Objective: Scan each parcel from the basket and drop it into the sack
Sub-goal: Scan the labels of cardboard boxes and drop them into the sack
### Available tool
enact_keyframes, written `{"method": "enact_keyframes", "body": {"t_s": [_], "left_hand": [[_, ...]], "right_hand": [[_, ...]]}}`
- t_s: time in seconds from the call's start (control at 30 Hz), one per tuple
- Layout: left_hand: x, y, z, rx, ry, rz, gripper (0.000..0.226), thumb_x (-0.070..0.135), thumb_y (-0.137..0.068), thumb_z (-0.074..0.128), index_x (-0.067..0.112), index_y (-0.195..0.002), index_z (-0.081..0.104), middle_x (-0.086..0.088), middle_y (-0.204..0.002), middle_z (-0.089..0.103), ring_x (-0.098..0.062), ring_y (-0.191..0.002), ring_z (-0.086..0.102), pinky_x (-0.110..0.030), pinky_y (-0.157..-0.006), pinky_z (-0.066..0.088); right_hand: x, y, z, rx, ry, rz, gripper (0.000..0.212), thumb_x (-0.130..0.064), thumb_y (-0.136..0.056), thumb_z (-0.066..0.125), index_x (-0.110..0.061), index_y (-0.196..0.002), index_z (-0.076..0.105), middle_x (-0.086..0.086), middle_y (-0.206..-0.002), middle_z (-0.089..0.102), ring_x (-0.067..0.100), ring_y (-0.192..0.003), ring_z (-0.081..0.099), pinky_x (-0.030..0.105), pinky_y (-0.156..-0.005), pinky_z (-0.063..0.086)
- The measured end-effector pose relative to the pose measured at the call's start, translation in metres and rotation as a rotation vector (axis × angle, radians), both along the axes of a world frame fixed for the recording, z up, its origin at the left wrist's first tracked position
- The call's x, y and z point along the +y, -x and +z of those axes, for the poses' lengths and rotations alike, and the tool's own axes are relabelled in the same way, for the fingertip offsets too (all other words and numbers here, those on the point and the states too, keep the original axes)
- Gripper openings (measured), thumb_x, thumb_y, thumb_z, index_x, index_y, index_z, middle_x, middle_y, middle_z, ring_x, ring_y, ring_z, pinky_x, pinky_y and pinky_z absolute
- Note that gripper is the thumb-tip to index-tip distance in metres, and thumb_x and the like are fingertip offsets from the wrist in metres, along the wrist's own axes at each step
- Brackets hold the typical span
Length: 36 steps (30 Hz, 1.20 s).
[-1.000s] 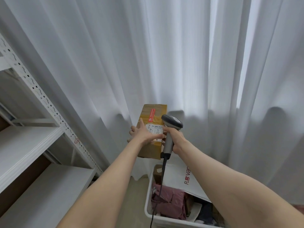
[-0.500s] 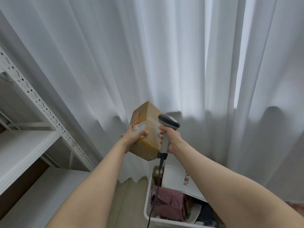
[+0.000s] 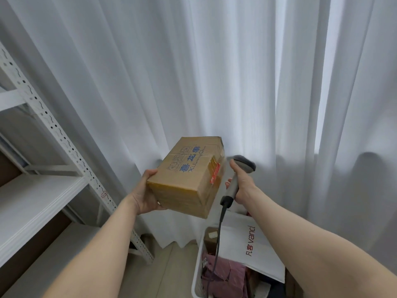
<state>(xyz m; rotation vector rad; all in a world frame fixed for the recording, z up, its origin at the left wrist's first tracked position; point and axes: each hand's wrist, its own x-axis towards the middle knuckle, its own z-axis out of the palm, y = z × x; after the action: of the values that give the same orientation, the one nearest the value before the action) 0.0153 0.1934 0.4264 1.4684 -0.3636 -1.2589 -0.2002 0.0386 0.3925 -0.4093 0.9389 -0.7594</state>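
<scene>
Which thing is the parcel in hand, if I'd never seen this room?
Find the white curtain. In front of it the left hand holds up a brown cardboard box, beside the grey scanner in the right hand. It bears blue printed characters and a red sticker, unlike the soft pink bag in the basket below.

I'm seeing box (image 3: 189, 177): matt cardboard | scanner (image 3: 243, 163): smooth grey plastic | curtain (image 3: 193, 72): white cloth | rack (image 3: 53, 125): matt painted metal

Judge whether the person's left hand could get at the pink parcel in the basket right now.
Probably not yet: the left hand holds the cardboard box, so it is occupied. The pink parcel lies exposed in the basket below, only the scanner cable hanging across it.
</scene>
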Motion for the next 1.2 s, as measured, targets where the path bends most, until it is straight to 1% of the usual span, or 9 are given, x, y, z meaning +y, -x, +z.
{"method": "enact_keyframes", "body": {"t_s": [0.17,0.3,0.57,0.73,0.87,0.93,1.03,1.1,1.2], "left_hand": [[0.012,-0.013,0.002,0.048,-0.034,-0.059,0.056,0.059,-0.075,0.050,0.019,-0.114,0.058,-0.015,-0.110,0.059,-0.037,-0.105,0.052,-0.057,-0.092,0.041],[0.006,-0.014,0.007,0.021,-0.115,0.041,0.059,0.071,-0.078,0.048,0.024,-0.112,0.060,-0.015,-0.116,0.062,-0.037,-0.111,0.053,-0.055,-0.097,0.039],[-0.029,0.021,0.006,-0.019,-0.048,0.370,0.069,0.081,-0.078,0.037,0.024,-0.106,0.064,-0.008,-0.099,0.067,-0.027,-0.086,0.061,-0.037,-0.069,0.046],[-0.021,0.009,-0.015,0.084,-0.136,0.257,0.092,0.080,-0.050,0.065,0.027,-0.125,0.054,-0.016,-0.124,0.059,-0.041,-0.109,0.055,-0.064,-0.082,0.045],[-0.012,0.013,-0.024,0.046,-0.097,0.197,0.060,0.058,-0.073,0.067,0.021,-0.118,0.052,-0.016,-0.117,0.058,-0.038,-0.105,0.058,-0.064,-0.086,0.046],[-0.014,0.014,-0.027,-0.053,-0.032,0.233,0.064,0.049,-0.068,0.072,0.022,-0.121,0.048,-0.015,-0.119,0.056,-0.032,-0.105,0.057,-0.057,-0.083,0.049],[-0.016,0.016,-0.024,-0.471,-0.042,0.125,0.104,0.041,-0.051,0.081,0.030,-0.139,0.027,-0.007,-0.138,0.041,-0.028,-0.113,0.049,-0.054,-0.090,0.048],[-0.018,0.022,-0.022,-0.767,-0.106,-0.003,0.123,0.030,-0.062,0.084,0.035,-0.151,-0.001,-0.002,-0.147,0.021,-0.028,-0.131,0.034,-0.048,-0.106,0.038],[-0.025,0.034,-0.027,-0.918,-0.073,-0.149,0.129,0.020,-0.068,0.084,0.035,-0.149,-0.014,0.000,-0.148,0.011,-0.024,-0.138,0.022,-0.042,-0.113,0.029]], "right_hand": [[-0.007,0.008,0.012,-0.028,-0.039,0.032,0.079,-0.056,-0.068,0.081,-0.016,-0.130,0.053,0.013,-0.111,0.065,0.026,-0.091,0.067,0.036,-0.064,0.054],[-0.001,0.014,0.015,0.035,0.001,0.186,0.071,-0.059,-0.072,0.076,-0.014,-0.124,0.056,0.010,-0.101,0.068,0.025,-0.087,0.066,0.037,-0.062,0.054],[0.007,0.004,0.003,-0.045,-0.027,0.190,0.064,-0.054,-0.074,0.077,-0.016,-0.121,0.054,0.010,-0.104,0.069,0.028,-0.090,0.066,0.040,-0.065,0.055],[0.001,0.004,-0.007,-0.115,0.019,0.135,0.066,-0.042,-0.075,0.081,-0.017,-0.128,0.051,0.013,-0.116,0.068,0.033,-0.101,0.067,0.046,-0.078,0.059],[-0.005,0.008,-0.014,-0.016,0.079,0.130,0.070,-0.044,-0.071,0.082,-0.016,-0.128,0.052,0.012,-0.118,0.064,0.032,-0.103,0.064,0.044,-0.083,0.057],[-0.008,0.010,-0.018,0.119,0.097,0.083,0.071,-0.046,-0.070,0.083,-0.014,-0.125,0.052,0.009,-0.105,0.061,0.026,-0.093,0.060,0.036,-0.077,0.054],[-0.015,0.011,-0.026,0.189,0.143,-0.005,0.059,-0.037,-0.078,0.081,-0.016,-0.124,0.052,0.003,-0.087,0.055,0.019,-0.073,0.052,0.030,-0.065,0.047],[-0.014,0.009,-0.026,0.167,0.153,0.005,0.056,-0.032,-0.079,0.080,-0.017,-0.125,0.052,0.003,-0.091,0.058,0.019,-0.076,0.054,0.033,-0.069,0.048],[-0.011,0.004,-0.025,0.123,0.162,0.045,0.054,-0.027,-0.079,0.080,-0.012,-0.124,0.054,0.009,-0.110,0.066,0.028,-0.096,0.064,0.041,-0.078,0.055]]}}
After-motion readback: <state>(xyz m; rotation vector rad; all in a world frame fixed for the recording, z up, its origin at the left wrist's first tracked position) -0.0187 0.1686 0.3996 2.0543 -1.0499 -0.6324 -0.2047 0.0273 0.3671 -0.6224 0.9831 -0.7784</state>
